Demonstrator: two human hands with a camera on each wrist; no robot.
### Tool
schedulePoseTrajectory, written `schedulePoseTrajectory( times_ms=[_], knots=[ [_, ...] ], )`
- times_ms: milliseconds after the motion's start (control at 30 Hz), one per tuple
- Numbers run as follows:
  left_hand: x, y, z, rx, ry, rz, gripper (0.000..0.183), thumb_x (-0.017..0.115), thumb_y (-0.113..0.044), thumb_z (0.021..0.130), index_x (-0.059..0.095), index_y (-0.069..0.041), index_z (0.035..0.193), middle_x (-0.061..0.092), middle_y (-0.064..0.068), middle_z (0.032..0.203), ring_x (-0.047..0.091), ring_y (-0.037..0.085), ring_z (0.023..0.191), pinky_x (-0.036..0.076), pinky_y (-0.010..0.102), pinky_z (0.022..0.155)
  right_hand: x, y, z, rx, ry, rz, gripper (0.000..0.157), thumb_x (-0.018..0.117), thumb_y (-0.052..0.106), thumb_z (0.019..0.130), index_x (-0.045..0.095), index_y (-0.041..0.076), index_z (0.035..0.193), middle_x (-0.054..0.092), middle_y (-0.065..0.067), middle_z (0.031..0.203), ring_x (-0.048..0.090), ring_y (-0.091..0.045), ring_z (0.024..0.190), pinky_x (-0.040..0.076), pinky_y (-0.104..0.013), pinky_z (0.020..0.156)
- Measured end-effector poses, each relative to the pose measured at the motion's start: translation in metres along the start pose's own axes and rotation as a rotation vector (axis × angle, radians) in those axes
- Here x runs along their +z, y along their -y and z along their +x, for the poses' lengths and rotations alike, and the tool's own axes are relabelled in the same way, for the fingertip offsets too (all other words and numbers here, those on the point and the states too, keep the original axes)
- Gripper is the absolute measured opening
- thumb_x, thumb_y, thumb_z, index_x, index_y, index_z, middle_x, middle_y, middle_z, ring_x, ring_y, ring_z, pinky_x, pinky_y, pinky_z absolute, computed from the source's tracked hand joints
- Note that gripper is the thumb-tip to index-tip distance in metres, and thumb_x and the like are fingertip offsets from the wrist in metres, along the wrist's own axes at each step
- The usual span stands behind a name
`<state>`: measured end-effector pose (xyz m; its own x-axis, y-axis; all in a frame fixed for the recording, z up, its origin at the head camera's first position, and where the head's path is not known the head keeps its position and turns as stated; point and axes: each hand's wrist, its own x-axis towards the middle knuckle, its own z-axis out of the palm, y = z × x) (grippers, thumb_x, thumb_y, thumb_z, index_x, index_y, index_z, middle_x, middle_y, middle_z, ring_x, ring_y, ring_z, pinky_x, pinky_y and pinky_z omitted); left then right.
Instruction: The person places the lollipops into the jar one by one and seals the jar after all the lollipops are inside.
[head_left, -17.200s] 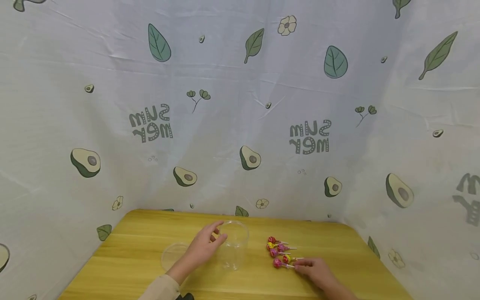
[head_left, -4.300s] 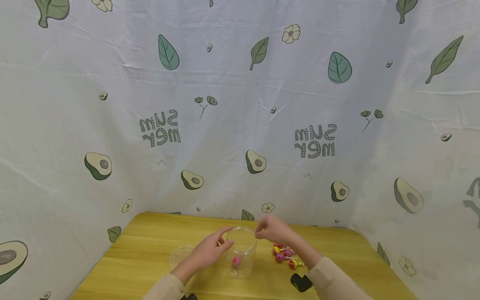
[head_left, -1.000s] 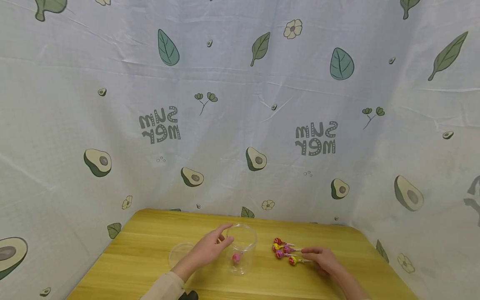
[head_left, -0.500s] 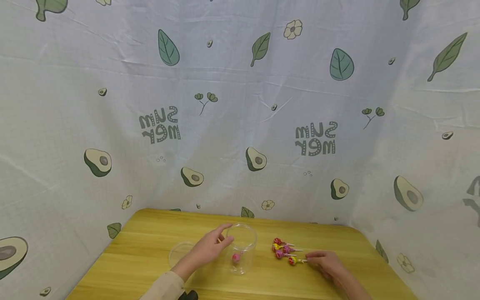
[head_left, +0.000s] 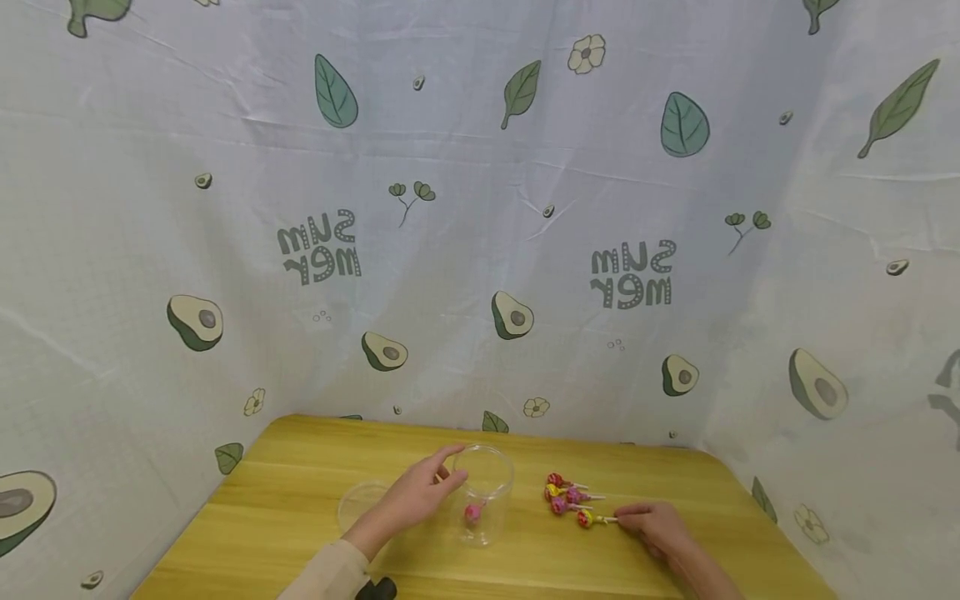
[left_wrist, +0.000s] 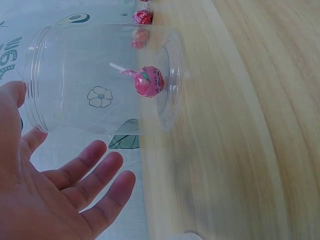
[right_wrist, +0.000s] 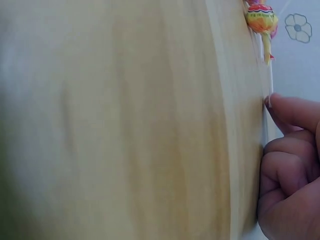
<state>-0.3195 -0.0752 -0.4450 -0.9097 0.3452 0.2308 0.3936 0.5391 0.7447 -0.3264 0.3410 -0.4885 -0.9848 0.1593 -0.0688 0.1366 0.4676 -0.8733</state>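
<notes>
My left hand point(head_left: 420, 493) holds the rim of an upright clear plastic jar point(head_left: 491, 498) between thumb and index finger; in the left wrist view the other fingers point(left_wrist: 107, 172) spread loosely away from it. One pink lollipop point(head_left: 472, 513) stands head down inside the jar. To the right, my right hand point(head_left: 654, 527) pinches the stick end of a yellow-and-red lollipop point(head_left: 586, 519) lying on the table. That lollipop's wrapped head point(right_wrist: 262, 21) shows at the top of the right wrist view. Beyond it lies a cluster of several lollipops point(head_left: 558, 505), red, yellow and purple, sticks pointing right.
A clear round lid point(head_left: 356, 505) lies flat left of the jar, partly behind my left forearm. The wood-grain table point(head_left: 525, 567) ends at a printed curtain point(head_left: 450, 250) at the back and sides. A black wrist device point(head_left: 377, 589) sits by my left sleeve.
Since the earliest frame a pink lollipop has gone from the table into the jar. Within the last second my right hand shifted slightly right and took the yellow-and-red lollipop's stick. My left hand stays at the rim.
</notes>
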Motion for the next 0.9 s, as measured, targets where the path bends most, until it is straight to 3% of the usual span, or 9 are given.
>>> schedulePoseTrajectory(
  times_ms=[167, 400, 567, 767, 900],
  knots=[
    [-0.0008, -0.0004, 0.0007, 0.002, 0.000, 0.004, 0.063, 0.050, -0.058, 0.101, 0.045, -0.020, 0.151, 0.063, 0.003, 0.101, 0.057, 0.016, 0.086, 0.046, 0.035, 0.068, 0.0015, 0.0026, -0.0009, -0.009, -0.020, -0.047, 0.020, 0.075, 0.009, 0.083, 0.076, -0.004, 0.097, 0.037, 0.010, 0.051, 0.028, -0.003, 0.042, 0.028, -0.020, 0.042],
    [-0.0003, -0.0016, 0.0003, 0.005, -0.001, -0.002, 0.062, 0.050, -0.057, 0.101, 0.045, -0.021, 0.151, 0.062, 0.003, 0.101, 0.056, 0.016, 0.085, 0.046, 0.035, 0.068, 0.0030, 0.0013, -0.0010, -0.032, -0.041, -0.113, 0.015, 0.077, 0.010, 0.080, 0.079, 0.002, 0.093, 0.069, -0.002, 0.075, 0.028, -0.005, 0.041, 0.029, -0.022, 0.042],
    [-0.0013, -0.0028, -0.0006, 0.012, -0.003, -0.002, 0.061, 0.050, -0.056, 0.101, 0.046, -0.021, 0.151, 0.063, 0.002, 0.101, 0.057, 0.015, 0.086, 0.046, 0.034, 0.069, 0.0042, -0.0004, 0.0017, -0.062, -0.038, -0.119, 0.016, 0.080, 0.008, 0.077, 0.079, 0.001, 0.091, 0.071, -0.007, 0.086, 0.036, -0.009, 0.047, 0.031, -0.023, 0.044],
    [-0.0025, -0.0038, -0.0018, 0.021, -0.003, -0.005, 0.061, 0.050, -0.056, 0.101, 0.046, -0.020, 0.150, 0.063, 0.002, 0.101, 0.057, 0.014, 0.084, 0.046, 0.033, 0.067, 0.0050, 0.0022, 0.0021, -0.097, -0.024, -0.154, 0.015, 0.079, 0.005, 0.078, 0.078, -0.001, 0.092, 0.073, -0.011, 0.094, 0.053, -0.014, 0.067, 0.039, -0.024, 0.054],
    [-0.0019, -0.0033, -0.0012, 0.026, -0.005, -0.005, 0.061, 0.050, -0.056, 0.101, 0.046, -0.020, 0.150, 0.063, 0.002, 0.100, 0.056, 0.014, 0.083, 0.046, 0.032, 0.067, 0.0048, 0.0036, 0.0023, -0.115, -0.012, -0.172, 0.012, 0.078, 0.003, 0.079, 0.078, -0.002, 0.090, 0.074, -0.012, 0.093, 0.054, -0.015, 0.070, 0.042, -0.025, 0.059]
  ],
)
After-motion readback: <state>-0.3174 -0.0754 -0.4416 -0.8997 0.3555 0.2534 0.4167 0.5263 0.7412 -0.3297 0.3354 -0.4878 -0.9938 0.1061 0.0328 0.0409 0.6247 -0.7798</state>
